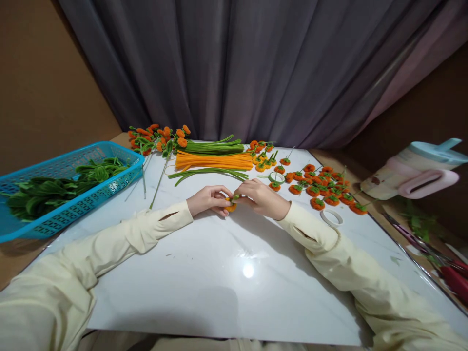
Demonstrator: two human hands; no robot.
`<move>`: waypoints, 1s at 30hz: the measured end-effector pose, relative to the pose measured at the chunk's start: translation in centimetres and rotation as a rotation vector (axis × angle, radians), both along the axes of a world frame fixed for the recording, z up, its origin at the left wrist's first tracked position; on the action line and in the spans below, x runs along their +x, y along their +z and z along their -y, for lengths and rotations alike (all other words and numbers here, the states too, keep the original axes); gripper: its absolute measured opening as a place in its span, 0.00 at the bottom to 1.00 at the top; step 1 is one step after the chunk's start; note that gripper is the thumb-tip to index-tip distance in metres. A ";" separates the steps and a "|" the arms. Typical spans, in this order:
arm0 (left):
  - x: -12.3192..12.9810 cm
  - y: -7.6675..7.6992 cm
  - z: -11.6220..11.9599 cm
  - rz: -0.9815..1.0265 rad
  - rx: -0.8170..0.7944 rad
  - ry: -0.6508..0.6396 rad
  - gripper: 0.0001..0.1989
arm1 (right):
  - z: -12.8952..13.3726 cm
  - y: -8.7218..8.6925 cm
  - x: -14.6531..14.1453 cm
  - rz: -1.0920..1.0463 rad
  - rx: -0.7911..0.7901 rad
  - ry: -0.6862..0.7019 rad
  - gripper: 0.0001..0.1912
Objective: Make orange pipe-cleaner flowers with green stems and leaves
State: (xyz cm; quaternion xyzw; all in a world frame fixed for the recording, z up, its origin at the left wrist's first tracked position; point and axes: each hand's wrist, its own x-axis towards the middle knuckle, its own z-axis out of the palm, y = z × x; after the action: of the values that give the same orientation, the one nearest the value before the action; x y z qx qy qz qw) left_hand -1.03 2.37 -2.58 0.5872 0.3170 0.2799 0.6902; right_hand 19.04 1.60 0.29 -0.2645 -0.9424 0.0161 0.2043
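My left hand is closed round a small yellow-orange pipe-cleaner fruit, held low over the white table. My right hand meets it from the other side, its fingers pinching the green pipe-cleaner top of that same fruit. The fingers partly cover both pieces. Just beyond the hands lie loose green pipe cleaners and a bundle of orange pipe cleaners. A small group of yellow-orange fruits with green tops sits to the right of the bundle.
Many darker orange fruits spread across the right, near two tape rolls. A blue basket of green pieces stands left. Stemmed orange pieces lie at the back. A cup and scissors are beyond the right edge.
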 end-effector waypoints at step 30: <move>-0.5 -0.5 -0.7 0.103 -0.078 0.022 0.19 | -1.4 -1.6 1.5 0.342 -0.125 -0.430 0.14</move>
State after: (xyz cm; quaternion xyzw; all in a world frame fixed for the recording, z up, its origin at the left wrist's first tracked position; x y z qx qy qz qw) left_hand -1.56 3.05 -3.03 0.5412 0.2981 0.3049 0.7248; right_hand 20.51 3.01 -1.31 -0.4692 -0.8826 -0.0143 0.0242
